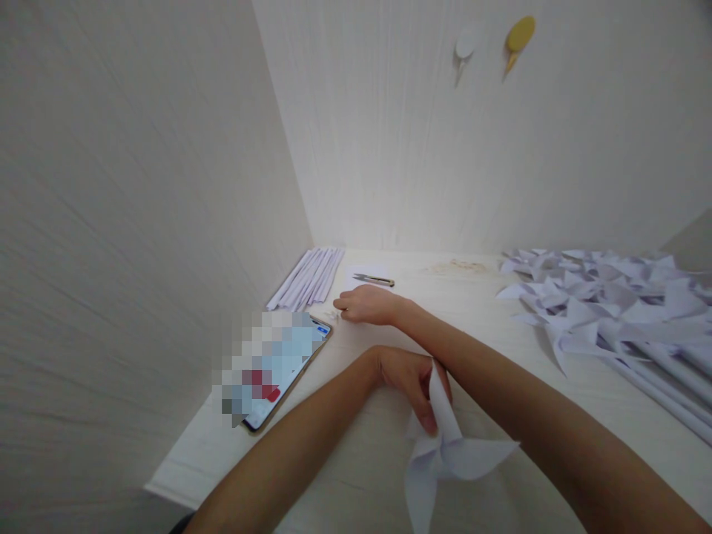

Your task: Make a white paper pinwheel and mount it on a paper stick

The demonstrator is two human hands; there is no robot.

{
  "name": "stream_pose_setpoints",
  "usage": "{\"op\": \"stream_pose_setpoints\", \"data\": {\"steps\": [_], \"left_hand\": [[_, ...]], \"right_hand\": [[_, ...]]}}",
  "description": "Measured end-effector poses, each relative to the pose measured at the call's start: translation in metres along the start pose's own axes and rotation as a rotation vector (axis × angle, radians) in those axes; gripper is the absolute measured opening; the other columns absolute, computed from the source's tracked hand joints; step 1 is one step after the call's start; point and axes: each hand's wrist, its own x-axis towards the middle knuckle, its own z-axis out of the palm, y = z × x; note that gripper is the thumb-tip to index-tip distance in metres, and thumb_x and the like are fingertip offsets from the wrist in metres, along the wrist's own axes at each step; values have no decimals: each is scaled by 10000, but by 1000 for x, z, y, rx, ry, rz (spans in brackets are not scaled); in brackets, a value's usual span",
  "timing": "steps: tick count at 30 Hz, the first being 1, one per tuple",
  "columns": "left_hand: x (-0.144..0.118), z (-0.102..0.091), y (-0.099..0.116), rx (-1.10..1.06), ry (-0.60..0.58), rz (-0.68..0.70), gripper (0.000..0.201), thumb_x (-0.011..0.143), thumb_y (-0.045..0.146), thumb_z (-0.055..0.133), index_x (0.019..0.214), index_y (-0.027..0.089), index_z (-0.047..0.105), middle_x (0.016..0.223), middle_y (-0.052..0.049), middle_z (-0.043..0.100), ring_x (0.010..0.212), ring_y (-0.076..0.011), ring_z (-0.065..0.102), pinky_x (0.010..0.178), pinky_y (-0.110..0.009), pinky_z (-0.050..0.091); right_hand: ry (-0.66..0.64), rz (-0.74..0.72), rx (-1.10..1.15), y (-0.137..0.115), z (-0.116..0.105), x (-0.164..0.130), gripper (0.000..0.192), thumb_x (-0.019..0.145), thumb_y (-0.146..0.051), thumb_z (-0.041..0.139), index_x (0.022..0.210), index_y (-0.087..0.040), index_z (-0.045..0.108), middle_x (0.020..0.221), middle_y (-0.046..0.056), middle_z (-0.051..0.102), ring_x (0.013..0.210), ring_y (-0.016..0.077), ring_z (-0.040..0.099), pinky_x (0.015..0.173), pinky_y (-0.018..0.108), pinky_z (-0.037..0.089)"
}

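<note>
My left hand (410,382) pinches a white paper pinwheel (442,452) near its centre, with thumb and fingers closed on it. The pinwheel's curved blades spread out below and to the right of the hand. Beyond it, my right hand (367,304) reaches across to the left, its forearm passing over the left hand's far side. The right fingers are curled together beside some small white bits (332,317) on the table. What is between those fingertips, if anything, is too small to make out. Just behind the right hand lies a pair of thread snips (374,279) on white paper.
A phone (300,371), its screen partly blurred, lies at the left. Rolled white paper sticks (308,278) are bundled at the back left. Many paper pinwheels (601,304) on sticks are heaped at the right. White and yellow hooks (521,35) hang on the wall behind.
</note>
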Motion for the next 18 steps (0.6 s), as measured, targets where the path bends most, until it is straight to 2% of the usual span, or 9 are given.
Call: {"op": "stream_pose_setpoints", "data": {"steps": [6, 13, 16, 18], "left_hand": [[0, 4, 5, -50, 42, 3, 355, 244, 353, 797, 503, 148, 668, 494, 10, 632, 475, -144, 547, 480, -229, 454], [-1, 1, 1, -51, 64, 23, 316, 284, 324, 801, 501, 137, 666, 492, -4, 633, 472, -144, 546, 490, -232, 441], [-4, -1, -4, -88, 130, 90, 307, 267, 279, 805, 495, 132, 662, 479, -8, 628, 451, -141, 532, 466, -237, 428], [-6, -2, -8, -199, 266, 197, 304, 249, 244, 802, 492, 135, 655, 472, -2, 620, 433, -127, 518, 457, -234, 417]], "right_hand": [[5, -96, -83, -1, -3, -4, 204, 825, -101, 417, 716, -115, 589, 821, 76, 581, 813, 184, 529, 610, 298, 346], [-82, -40, -21, -7, -12, -15, 207, 798, -72, 435, 665, -121, 586, 802, 73, 591, 761, 169, 538, 616, 294, 350], [28, 64, 103, -10, -11, -32, 180, 771, -45, 437, 684, -128, 572, 797, 67, 594, 730, 159, 532, 614, 287, 359], [167, 274, 253, -12, -9, -52, 130, 747, -54, 460, 710, -133, 555, 732, 50, 586, 689, 150, 523, 607, 276, 369]]}}
